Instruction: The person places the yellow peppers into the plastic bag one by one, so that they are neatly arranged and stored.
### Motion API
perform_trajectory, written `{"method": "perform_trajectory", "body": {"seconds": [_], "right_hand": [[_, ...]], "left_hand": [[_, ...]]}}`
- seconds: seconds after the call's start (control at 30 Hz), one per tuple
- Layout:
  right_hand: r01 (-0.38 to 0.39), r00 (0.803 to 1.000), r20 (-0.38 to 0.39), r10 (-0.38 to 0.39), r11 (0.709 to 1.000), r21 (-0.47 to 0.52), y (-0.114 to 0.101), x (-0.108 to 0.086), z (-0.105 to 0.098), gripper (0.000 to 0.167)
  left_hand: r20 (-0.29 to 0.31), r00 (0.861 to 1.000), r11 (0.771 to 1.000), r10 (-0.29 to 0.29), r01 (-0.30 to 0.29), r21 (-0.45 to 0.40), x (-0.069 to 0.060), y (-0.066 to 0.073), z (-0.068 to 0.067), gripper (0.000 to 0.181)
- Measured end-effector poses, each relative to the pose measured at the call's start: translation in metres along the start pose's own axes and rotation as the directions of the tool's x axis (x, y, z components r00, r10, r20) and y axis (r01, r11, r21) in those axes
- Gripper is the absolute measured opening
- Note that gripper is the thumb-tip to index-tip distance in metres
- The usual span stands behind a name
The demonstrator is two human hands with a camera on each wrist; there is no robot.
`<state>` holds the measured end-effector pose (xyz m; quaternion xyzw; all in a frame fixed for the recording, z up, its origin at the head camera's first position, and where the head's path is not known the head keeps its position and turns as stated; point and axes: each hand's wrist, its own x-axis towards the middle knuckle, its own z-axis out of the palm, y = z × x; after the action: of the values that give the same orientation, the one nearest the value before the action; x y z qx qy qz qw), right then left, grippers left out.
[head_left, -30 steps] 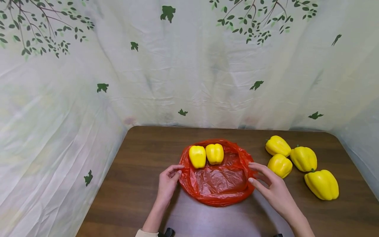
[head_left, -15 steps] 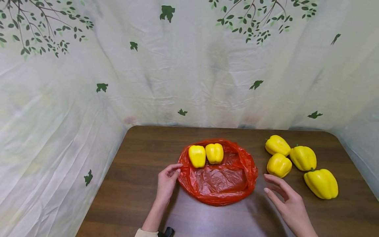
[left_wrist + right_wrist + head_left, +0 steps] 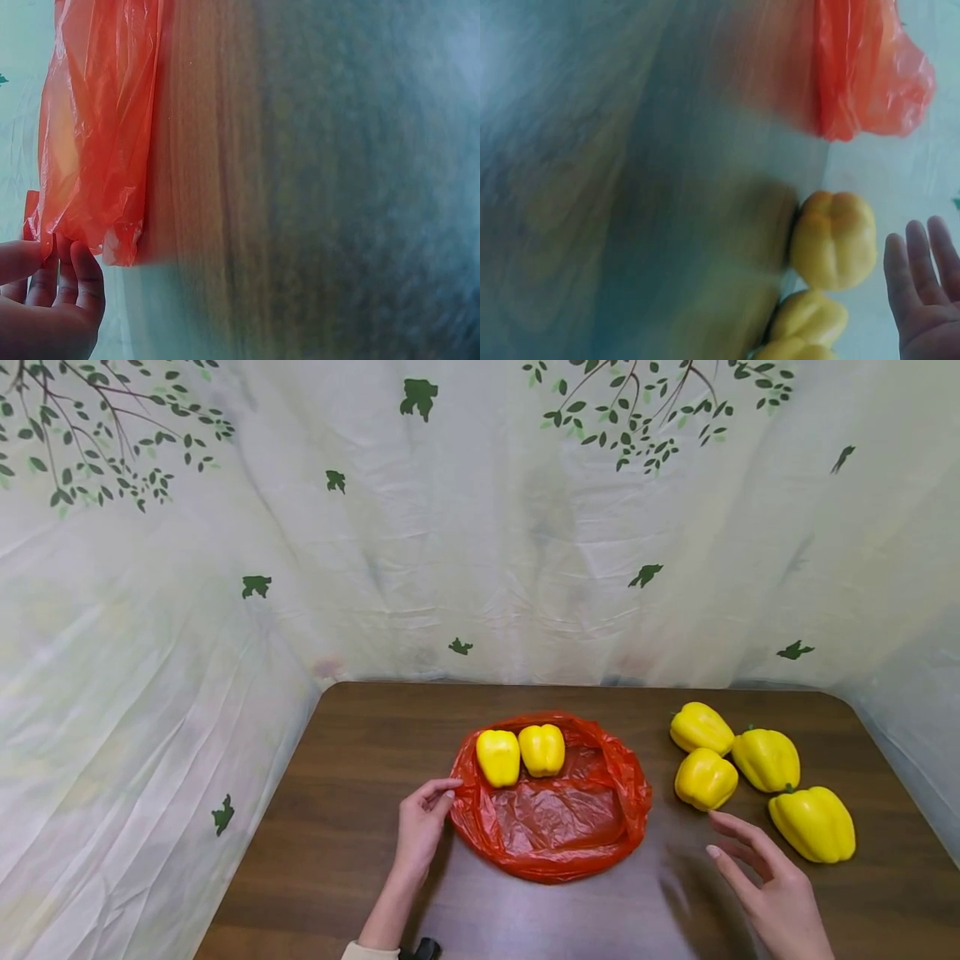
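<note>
Left hand [image 3: 422, 831] pinches red bag's [image 3: 558, 818] left rim; right hand [image 3: 780, 889] spread, holding nothing. Loose peppers [image 3: 705, 779] toward table's [image 3: 360, 760] right edge: likely firm, slick; best cupped round sides.

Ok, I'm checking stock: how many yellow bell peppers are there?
6: two yellow bell peppers sit inside the red plastic bag; four peppers lie grouped on the table to its right. Bag folds might hide others.

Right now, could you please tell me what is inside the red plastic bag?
Two yellow peppers lie side by side inside the open red bag, toward its far left part. Whatever is directly beneath them is covered and cannot be seen.
</note>
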<state>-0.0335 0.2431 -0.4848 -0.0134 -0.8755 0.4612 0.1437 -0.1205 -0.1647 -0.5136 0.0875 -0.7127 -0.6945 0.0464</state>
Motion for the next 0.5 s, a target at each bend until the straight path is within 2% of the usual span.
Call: {"method": "perform_trajectory", "body": {"seconds": [0.13, 0.33, 0.5], "right_hand": [[-0.058, 0.998, -0.033, 0.058, 0.998, -0.007, 0.004, -0.002, -0.008, 0.042], [-0.086, 0.992, -0.103, 0.079, 0.994, -0.063, 0.013, -0.005, -0.020, 0.043], [-0.168, 0.973, -0.167, 0.157, 0.984, -0.055, 0.019, -0.008, -0.029, 0.042]], "left_hand": [[0.002, 1.000, 1.000, -0.004, 0.004, -0.009, 0.000, -0.001, 0.000, 0.020], [0.003, 1.000, 1.000, -0.011, 0.011, -0.002, 0.001, -0.001, 0.000, 0.019], [0.005, 1.000, 1.000, -0.010, 0.010, -0.004, 0.001, 0.000, 0.001, 0.019]]}}
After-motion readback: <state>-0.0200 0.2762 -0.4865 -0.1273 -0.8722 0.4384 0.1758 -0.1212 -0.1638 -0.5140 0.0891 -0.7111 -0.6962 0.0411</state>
